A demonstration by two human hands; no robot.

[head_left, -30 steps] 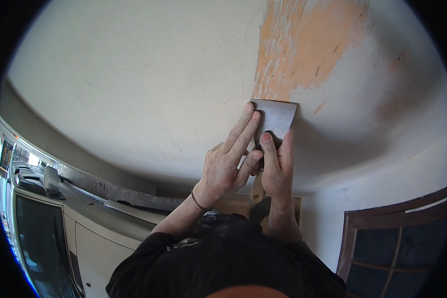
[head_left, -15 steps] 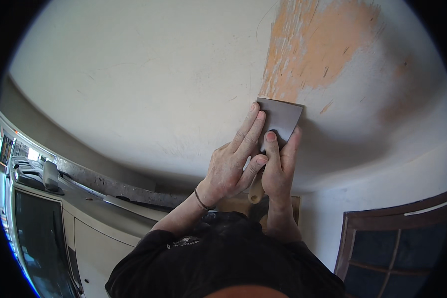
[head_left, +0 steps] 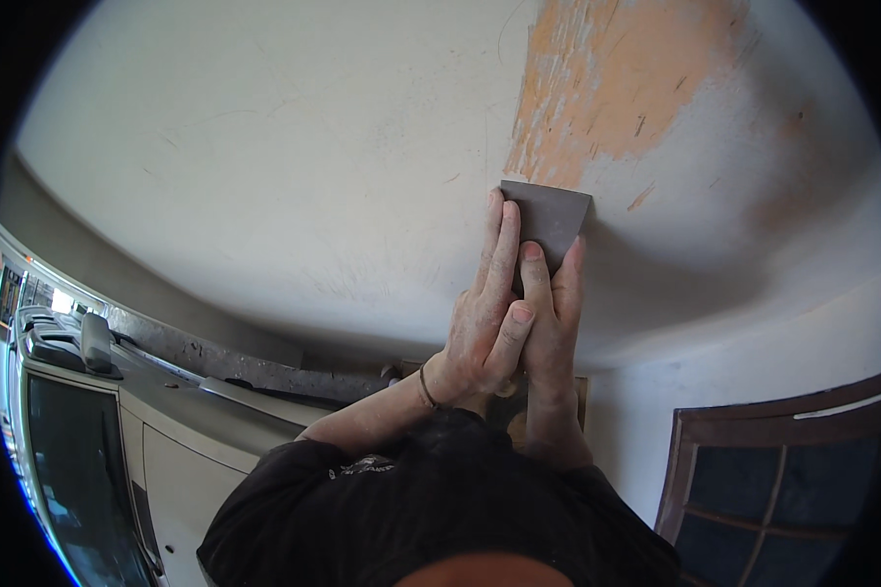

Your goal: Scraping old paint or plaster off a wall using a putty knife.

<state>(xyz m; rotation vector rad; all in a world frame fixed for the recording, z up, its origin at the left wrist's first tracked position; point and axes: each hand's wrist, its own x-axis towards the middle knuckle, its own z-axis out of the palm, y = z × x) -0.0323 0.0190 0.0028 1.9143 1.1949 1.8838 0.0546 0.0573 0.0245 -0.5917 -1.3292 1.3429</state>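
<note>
A wide metal scraper blade (head_left: 556, 210) lies against the pale plaster surface (head_left: 313, 166) overhead, its top edge just below a scraped orange patch (head_left: 636, 68) with ragged streaks. My left hand (head_left: 482, 323) presses two straight fingers, held together, along the blade's left side, its thumb crossing toward the other hand. My right hand (head_left: 553, 323) grips the scraper from the right, thumb on the blade's face and a finger along its right side. Both hands are dusty. The handle is mostly hidden behind them.
At lower left stands a beige appliance or cabinet (head_left: 191, 489) with a dark glass panel (head_left: 73, 470), below a curved ledge (head_left: 225, 347). A brown wooden frame with dark panes (head_left: 729, 479) is at lower right, on a white wall (head_left: 724, 362).
The scraper and both hands have shifted slightly up in the picture. My left hand has turned more upright and moved right, closer against my right hand, hiding more of the handle.
</note>
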